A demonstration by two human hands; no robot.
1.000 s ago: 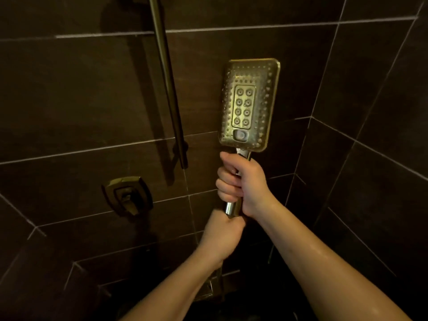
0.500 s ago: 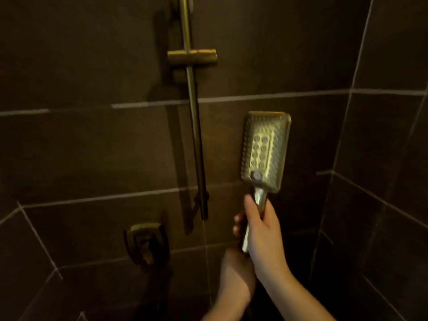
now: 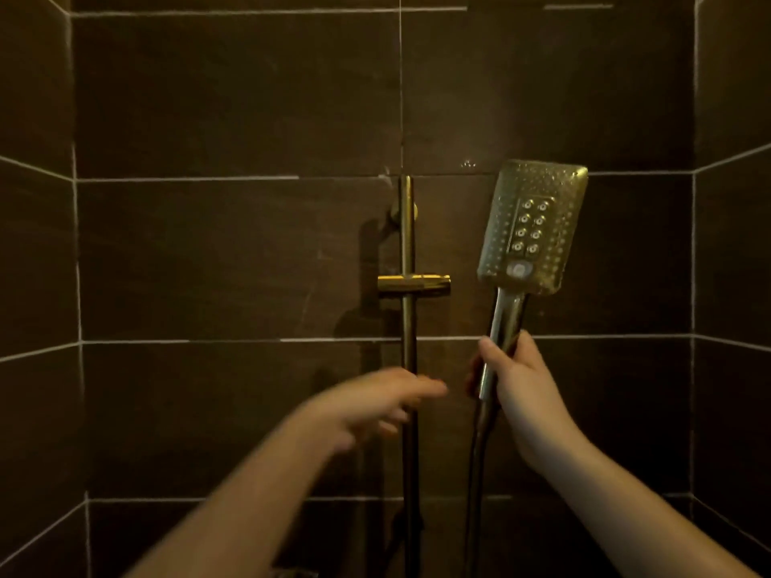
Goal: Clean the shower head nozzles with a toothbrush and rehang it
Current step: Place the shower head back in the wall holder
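A square brass shower head [image 3: 532, 227] stands upright, its nozzle face toward me, right of the vertical slide rail [image 3: 408, 348]. My right hand [image 3: 515, 383] grips its chrome handle from the right, and the hose [image 3: 475, 486] hangs down below. A brass holder bracket [image 3: 414, 284] sits on the rail, level with the bottom of the head and just left of it. My left hand [image 3: 379, 404] is blurred in front of the rail, below the bracket, fingers loosely extended and holding nothing. No toothbrush is in view.
Dark brown wall tiles [image 3: 233, 252] with pale grout surround the rail. Side walls close in at the left [image 3: 33, 285] and right [image 3: 734, 285] edges. The upper rail mount [image 3: 402, 210] sits at the top of the rail.
The view has tilted up. My right hand has raised the shower head beside the bracket. My left hand has let go of the handle's lower end and moved up-left in front of the rail.
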